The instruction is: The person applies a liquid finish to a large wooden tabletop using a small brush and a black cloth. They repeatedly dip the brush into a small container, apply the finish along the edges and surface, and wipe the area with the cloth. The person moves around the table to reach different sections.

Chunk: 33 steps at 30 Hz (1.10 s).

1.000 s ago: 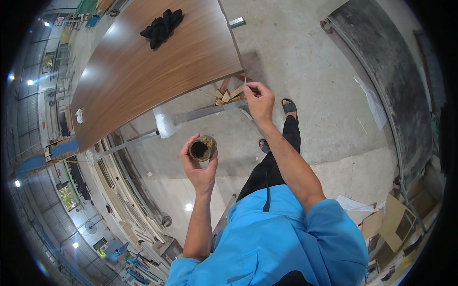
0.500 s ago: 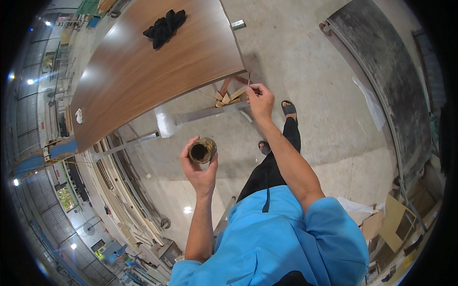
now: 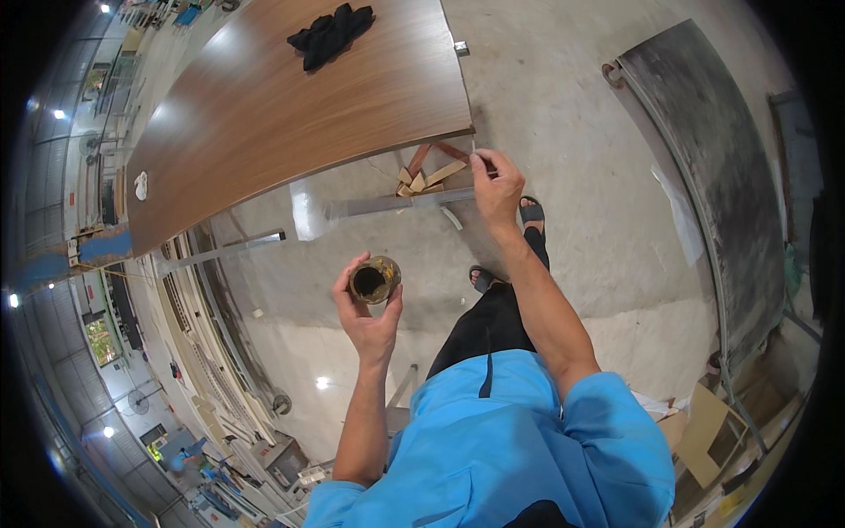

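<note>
My left hand (image 3: 370, 330) is wrapped round a small open jar (image 3: 389, 275), stained yellow on its rim and dark inside. It holds the jar over the floor, apart from the wooden table or panel. My right hand (image 3: 498, 192) pinches a thin stick-like tool (image 3: 473, 145); its kind is too small to make out. The stick's upper end is at the near right corner of a large brown wood-grain panel (image 3: 264, 114), and I cannot tell whether it touches the edge. On the panel lie a crumpled black cloth (image 3: 331, 37) and a small white wad (image 3: 141, 186).
Wood offcuts (image 3: 422, 180) lie on the floor beneath the panel's near edge, beside a metal bar (image 3: 387, 204). A long dark-topped bench or board (image 3: 704, 132) stands on the right. Stacked long strips (image 3: 198, 326) are on the left. Cardboard (image 3: 704, 431) stands at lower right.
The view has shifted slightly. My right hand stays by the panel's corner, a little further right in the picture. The left hand still holds the jar in much the same place.
</note>
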Available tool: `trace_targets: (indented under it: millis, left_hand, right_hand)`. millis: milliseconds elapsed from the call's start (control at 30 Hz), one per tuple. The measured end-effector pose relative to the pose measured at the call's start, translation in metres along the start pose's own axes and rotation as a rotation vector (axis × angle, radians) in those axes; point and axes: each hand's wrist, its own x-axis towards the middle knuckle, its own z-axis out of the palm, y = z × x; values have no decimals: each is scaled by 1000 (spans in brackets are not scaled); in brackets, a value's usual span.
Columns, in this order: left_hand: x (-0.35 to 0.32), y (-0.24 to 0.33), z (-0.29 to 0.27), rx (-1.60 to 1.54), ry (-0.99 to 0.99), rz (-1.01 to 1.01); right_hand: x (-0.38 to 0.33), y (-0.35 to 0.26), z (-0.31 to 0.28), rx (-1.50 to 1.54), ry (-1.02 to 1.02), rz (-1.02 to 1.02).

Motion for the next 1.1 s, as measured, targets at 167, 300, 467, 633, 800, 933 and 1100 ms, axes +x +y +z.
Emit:
trace_targets:
  millis: [167, 300, 467, 633, 800, 933, 1100]
  left_hand:
    - [-4, 0, -5, 19, 0, -7]
    - [-4, -1, -8, -8, 16, -12]
    - [-5, -2, -11, 13, 12, 5]
    - [-6, -4, -15, -19, 41, -13]
    - [-7, -5, -17, -5, 42, -13]
    - [-7, -5, -19, 19, 32, 4]
    - [-9, -6, -23, -3, 51, -4]
  right_hand:
    - [2, 0, -1, 20, -142, -79]
    - [1, -4, 2, -20, -15, 11]
    - [1, -6, 4, -10, -148, -33]
    - [0, -4, -2, -50, -18, -10]
    - [1, -2, -8, -26, -80, 3]
    - [2, 0, -5, -7, -155, -28]
    - [-8, -4, 21, 16, -118, -14]
